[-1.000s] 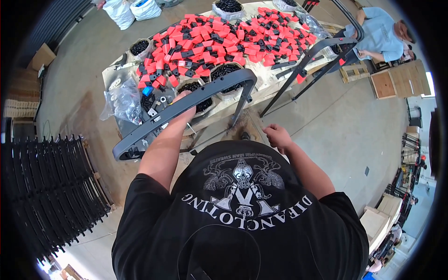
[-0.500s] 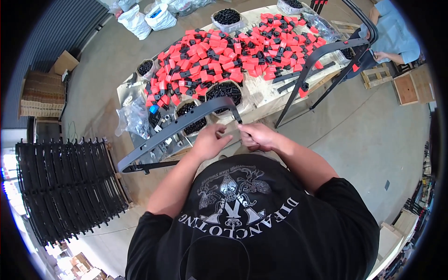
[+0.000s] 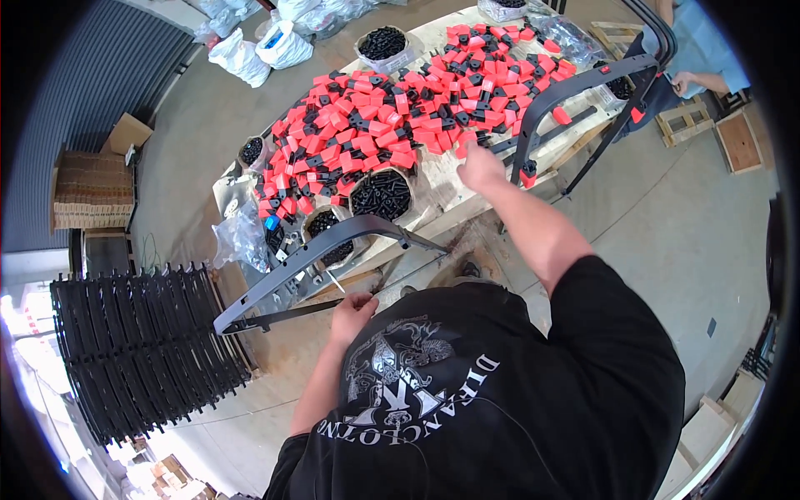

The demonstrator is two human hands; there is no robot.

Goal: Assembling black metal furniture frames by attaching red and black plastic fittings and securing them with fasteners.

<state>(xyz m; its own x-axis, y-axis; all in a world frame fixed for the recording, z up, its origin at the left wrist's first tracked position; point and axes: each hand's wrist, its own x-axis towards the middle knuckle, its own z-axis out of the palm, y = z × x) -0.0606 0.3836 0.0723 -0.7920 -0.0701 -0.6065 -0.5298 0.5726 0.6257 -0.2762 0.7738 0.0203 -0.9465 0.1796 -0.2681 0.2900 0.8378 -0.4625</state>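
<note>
My right hand [image 3: 483,172] reaches over the worktable [image 3: 439,185] to the front edge of a large heap of red and black plastic parts [image 3: 358,125]. Its fingers close on a red plastic part [image 3: 462,147]. Down by my body, my left hand [image 3: 356,313] is curled shut. A thin pale rod [image 3: 335,281] shows by its fingertips; whether the hand grips it is unclear. A curved dark grey tubular frame [image 3: 310,250] lies across the table's near left edge, close to my left hand but apart from my right.
Tubs of black fittings [image 3: 381,196] stand around the heap. A second curved frame [image 3: 546,104] rises at the right, near a person in blue [image 3: 708,50]. Stacked black frames [image 3: 146,346] stand on the left. Clear plastic bags [image 3: 242,237] lie at the table's left end.
My right hand has left the tubular frame's end and moved forward and right to the red parts. My left hand has drawn back toward my body, away from that end.
</note>
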